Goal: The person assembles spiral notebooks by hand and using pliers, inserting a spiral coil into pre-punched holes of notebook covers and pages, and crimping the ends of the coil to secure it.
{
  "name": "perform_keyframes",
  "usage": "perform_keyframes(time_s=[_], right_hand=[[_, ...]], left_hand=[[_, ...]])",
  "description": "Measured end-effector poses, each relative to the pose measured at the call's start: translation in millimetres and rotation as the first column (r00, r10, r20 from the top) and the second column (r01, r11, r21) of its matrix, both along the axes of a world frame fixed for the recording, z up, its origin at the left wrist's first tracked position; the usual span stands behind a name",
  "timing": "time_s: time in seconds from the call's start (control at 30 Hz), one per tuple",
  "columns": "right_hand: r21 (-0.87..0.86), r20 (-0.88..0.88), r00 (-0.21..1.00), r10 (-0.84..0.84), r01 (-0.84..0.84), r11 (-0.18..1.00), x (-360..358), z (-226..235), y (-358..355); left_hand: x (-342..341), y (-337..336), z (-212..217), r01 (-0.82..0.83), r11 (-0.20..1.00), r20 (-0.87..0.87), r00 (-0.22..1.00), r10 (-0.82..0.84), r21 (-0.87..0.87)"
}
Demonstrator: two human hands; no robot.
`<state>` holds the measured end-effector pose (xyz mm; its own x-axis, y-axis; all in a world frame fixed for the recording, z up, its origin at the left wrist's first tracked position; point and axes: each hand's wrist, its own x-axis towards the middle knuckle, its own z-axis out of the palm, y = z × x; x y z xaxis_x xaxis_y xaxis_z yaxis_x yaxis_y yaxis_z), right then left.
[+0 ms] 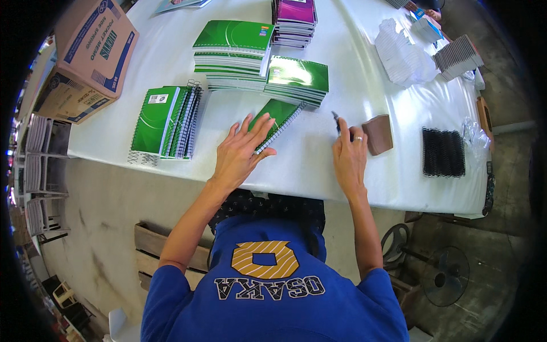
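Observation:
A green spiral notebook point(277, 111) lies slanted on the white table before me, its coil along the right edge. My left hand point(242, 149) rests on its near-left part, fingers spread and thumb by its near end. To the right of the notebook, my right hand point(349, 153) closes around a slim dark tool point(335, 118); its tip points away from me, and its exact kind is hard to make out. Next to that hand sits a brown block point(378, 134). Green booklets point(297, 77) are stacked just beyond the notebook.
Left of my hands stands a row of green notebooks point(156, 122) with loose coils. Farther back are a taller green stack point(233, 37) and purple notebooks point(294, 14). A carton point(97, 51) is at left. Black coils point(443, 152) and clear plastic point(401, 57) lie at right.

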<state>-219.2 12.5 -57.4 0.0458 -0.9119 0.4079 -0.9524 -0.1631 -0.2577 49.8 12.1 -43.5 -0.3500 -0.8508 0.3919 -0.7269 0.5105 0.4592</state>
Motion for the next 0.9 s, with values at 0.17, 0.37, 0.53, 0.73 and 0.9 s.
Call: perform_keyframes(time_s=[0.17,0.37,0.53,0.73,0.9], right_hand=[[0.06,0.311,0.884,0.348,-0.384,0.921,56,43,57],[-0.056,0.211,0.877,0.432,-0.43,0.901,67,41,55],[-0.065,0.203,0.86,0.468,-0.465,0.883,68,43,51],[0.451,0.884,0.355,-0.304,-0.82,0.352,54,72,22],[0.263,0.516,0.791,0.329,-0.512,0.818,24,65,7]], left_hand=[[-13,5,2,-0.097,0.992,0.105,0.989,0.105,-0.077],[-22,11,4,-0.145,0.987,0.013,0.989,0.146,-0.07],[-21,12,8,-0.16,0.981,0.068,0.984,0.168,-0.106],[-11,20,22,-0.192,0.972,0.124,0.97,0.209,-0.135],[41,31,74,-0.261,0.904,0.108,0.944,0.313,-0.339]])
